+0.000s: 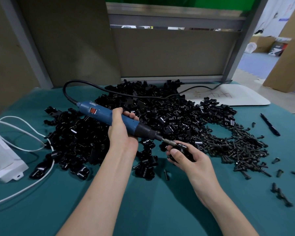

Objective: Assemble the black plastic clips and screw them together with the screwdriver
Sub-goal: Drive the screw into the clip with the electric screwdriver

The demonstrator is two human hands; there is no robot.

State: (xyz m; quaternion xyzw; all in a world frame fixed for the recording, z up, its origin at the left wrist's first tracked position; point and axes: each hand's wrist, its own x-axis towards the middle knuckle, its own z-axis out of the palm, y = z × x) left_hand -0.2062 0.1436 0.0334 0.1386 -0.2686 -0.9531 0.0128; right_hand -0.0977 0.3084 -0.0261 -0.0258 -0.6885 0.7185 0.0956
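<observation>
My left hand (120,132) grips the blue electric screwdriver (102,113) around its barrel, the tool slanting down to the right. Its metal bit (169,141) meets a black plastic clip (182,150) that my right hand (189,159) holds between thumb and curled fingers just above the green table cloth. The clip is mostly hidden inside the hand. A large heap of loose black clips (160,113) lies behind both hands. A pile of dark screws (242,147) spreads to the right of my right hand.
A white power box (3,157) with white cable (24,133) sits at the left edge. The screwdriver's black cord (71,86) loops back over the heap. A white board (228,96) lies at the back right, a black pen (269,124) at the right. Stray screws (279,195) dot the cloth.
</observation>
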